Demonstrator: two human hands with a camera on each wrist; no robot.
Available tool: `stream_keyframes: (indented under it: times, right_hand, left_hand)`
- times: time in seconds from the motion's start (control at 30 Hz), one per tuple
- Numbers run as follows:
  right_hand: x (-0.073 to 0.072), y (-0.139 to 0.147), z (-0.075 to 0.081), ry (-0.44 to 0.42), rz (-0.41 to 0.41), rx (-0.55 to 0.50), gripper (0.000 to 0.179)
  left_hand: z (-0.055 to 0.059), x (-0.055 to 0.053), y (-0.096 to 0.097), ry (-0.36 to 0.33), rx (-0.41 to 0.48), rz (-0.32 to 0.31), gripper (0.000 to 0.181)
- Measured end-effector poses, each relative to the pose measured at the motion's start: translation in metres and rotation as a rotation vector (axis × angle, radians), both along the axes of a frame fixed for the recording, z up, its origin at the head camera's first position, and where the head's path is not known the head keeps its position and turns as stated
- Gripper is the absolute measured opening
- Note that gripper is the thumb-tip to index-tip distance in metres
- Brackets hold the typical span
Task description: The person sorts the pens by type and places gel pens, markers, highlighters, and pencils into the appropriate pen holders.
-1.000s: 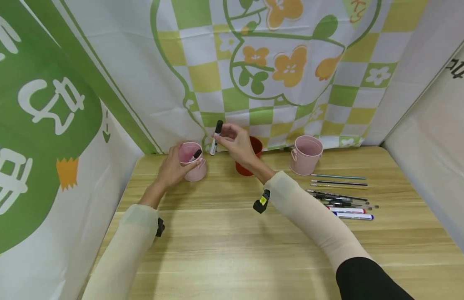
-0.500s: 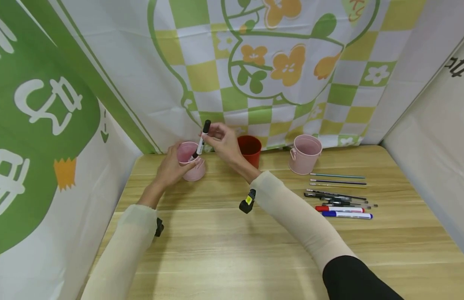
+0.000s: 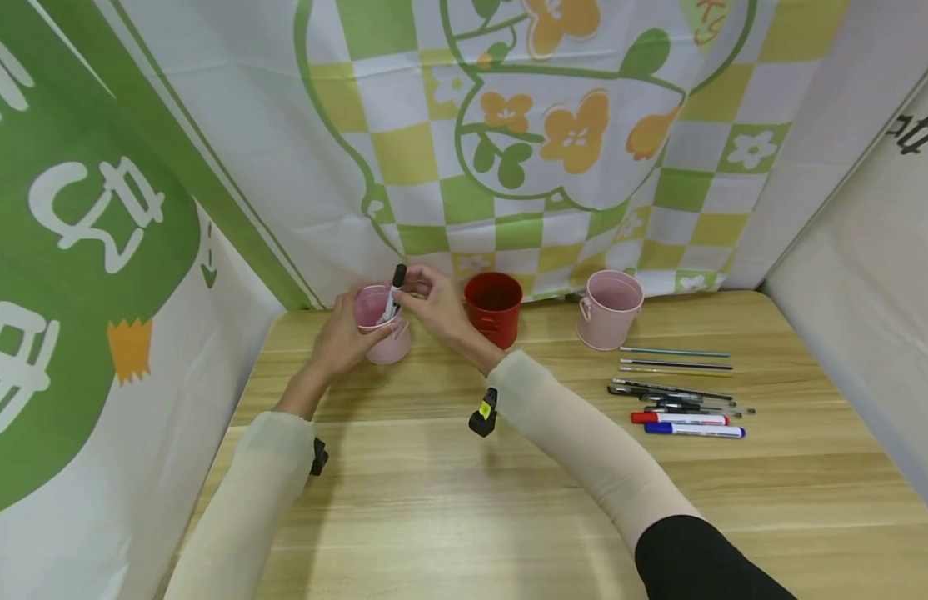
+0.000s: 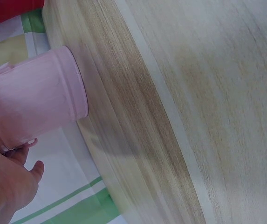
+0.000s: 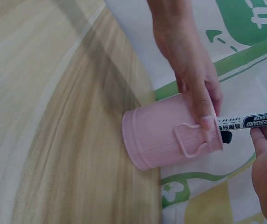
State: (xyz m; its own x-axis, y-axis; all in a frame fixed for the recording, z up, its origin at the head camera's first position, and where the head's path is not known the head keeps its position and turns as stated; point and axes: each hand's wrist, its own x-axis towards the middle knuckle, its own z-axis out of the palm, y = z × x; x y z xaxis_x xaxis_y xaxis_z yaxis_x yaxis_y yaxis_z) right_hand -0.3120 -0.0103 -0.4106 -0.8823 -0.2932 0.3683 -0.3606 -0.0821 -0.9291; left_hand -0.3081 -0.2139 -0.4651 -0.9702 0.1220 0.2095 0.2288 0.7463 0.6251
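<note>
pink, smooth-walled bucket (image 3: 389, 347), upright at the back left of a wood-grained table (image 3: 434, 508). a person's left hand (image 3: 340, 337) is clamped round its rim, probably to keep it from tipping. the right hand (image 3: 438, 310) pinches a whiteboard marker (image 5: 248, 122) below its black top; gripped that high, the lower end is left free, and it sits inside the bucket's mouth. another black end (image 5: 226, 136), likely a second marker's, shows at the rim. a red bucket (image 3: 501, 330) stands near, another pink bucket (image 3: 608, 327) farther right. pencils (image 3: 676, 363), black pens (image 3: 677, 398), a red marker (image 3: 683, 419) and a blue marker (image 3: 698, 430) lie lengthwise at right, perhaps grouped by kind for easy picking.
</note>
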Motion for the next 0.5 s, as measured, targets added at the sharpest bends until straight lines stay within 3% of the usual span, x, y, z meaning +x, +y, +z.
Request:
stream_keyframes:
  times: [0.27, 0.5]
  right_hand:
    - [-0.004, -0.001, -0.013, 0.078, -0.028, 0.184, 0.030]
    - [-0.004, 0.001, -0.014, 0.114, -0.031, 0.233, 0.034]
  left_hand:
    - [-0.001, -0.001, 0.000, 0.000, -0.018, 0.010, 0.098]
    - [0.000, -0.001, 0.000, 0.003, -0.030, 0.008, 0.099]
